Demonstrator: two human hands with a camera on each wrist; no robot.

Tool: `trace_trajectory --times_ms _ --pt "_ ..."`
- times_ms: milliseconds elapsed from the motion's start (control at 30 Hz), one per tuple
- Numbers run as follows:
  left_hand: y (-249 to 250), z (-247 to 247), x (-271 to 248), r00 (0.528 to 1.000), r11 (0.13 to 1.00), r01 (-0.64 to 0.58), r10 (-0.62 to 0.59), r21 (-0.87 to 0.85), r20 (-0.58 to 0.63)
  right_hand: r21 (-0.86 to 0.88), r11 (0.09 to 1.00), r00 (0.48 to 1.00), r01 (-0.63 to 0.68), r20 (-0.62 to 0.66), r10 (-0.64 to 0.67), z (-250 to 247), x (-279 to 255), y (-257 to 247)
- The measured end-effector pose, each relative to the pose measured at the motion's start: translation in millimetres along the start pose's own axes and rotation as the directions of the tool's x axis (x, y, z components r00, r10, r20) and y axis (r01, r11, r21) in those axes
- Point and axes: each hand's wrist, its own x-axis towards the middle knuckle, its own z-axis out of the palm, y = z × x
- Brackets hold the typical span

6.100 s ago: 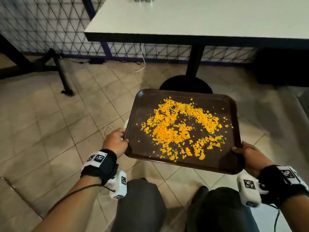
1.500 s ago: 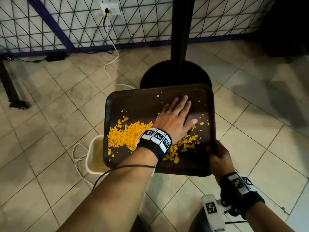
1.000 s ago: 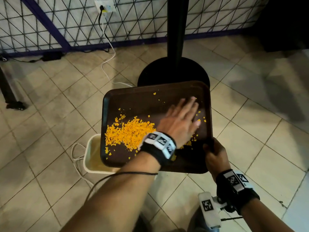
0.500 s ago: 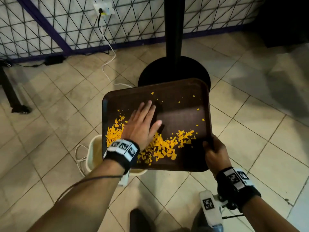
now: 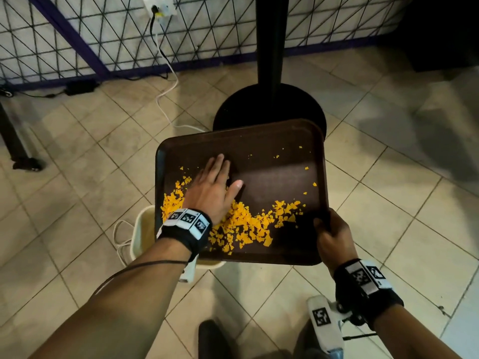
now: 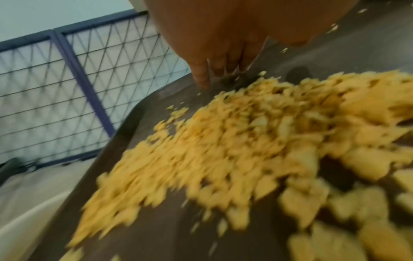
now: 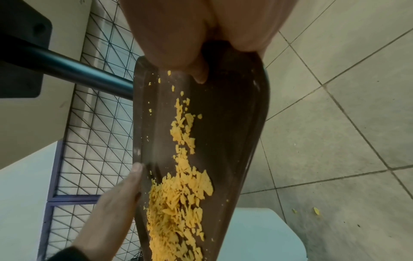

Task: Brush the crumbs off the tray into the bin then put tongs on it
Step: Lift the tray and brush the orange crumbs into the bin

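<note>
A dark brown tray (image 5: 272, 149) is held tilted over a cream bin (image 5: 142, 237) on the floor, its near left corner above the bin. Orange crumbs (image 5: 243, 226) lie heaped along the tray's near left part, with a few stray bits further up. My left hand (image 5: 215, 185) lies flat on the tray with straight fingers, pressing against the crumbs (image 6: 223, 150). My right hand (image 5: 331, 234) grips the tray's near right edge, thumb on top (image 7: 198, 74). The right wrist view shows the tray (image 7: 234, 123) edge-on with the bin (image 7: 257, 234) below. No tongs are in view.
A black table pedestal (image 5: 269, 104) stands just beyond the tray. A wire-mesh fence (image 5: 90, 35) with a wall socket and a white cable (image 5: 166, 94) runs along the back. A few crumbs (image 7: 315, 211) lie on the tiled floor beside the bin.
My left hand swept from the tray's right side to its left, pushing crumbs toward the near left corner over the bin. My right hand kept its grip on the tray.
</note>
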Motion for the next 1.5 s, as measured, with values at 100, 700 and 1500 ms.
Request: trace_trajectory --times_ms 100,700,1500 --pt "37 -8 19 0.990 0.991 -0.132 0.131 -0.024 -0.051 0.002 1.000 1.000 -0.005 -0.004 0.005 0 -1 -1" --pt "74 6 9 0.979 0.981 -0.193 0.191 -0.020 -0.070 -0.014 0.999 0.999 0.037 -0.025 -0.037 2 -3 3" --pt "117 40 -17 0.919 0.917 -0.392 0.388 0.076 0.063 -0.030 0.997 0.997 0.070 -0.016 -0.071 0 -12 -18"
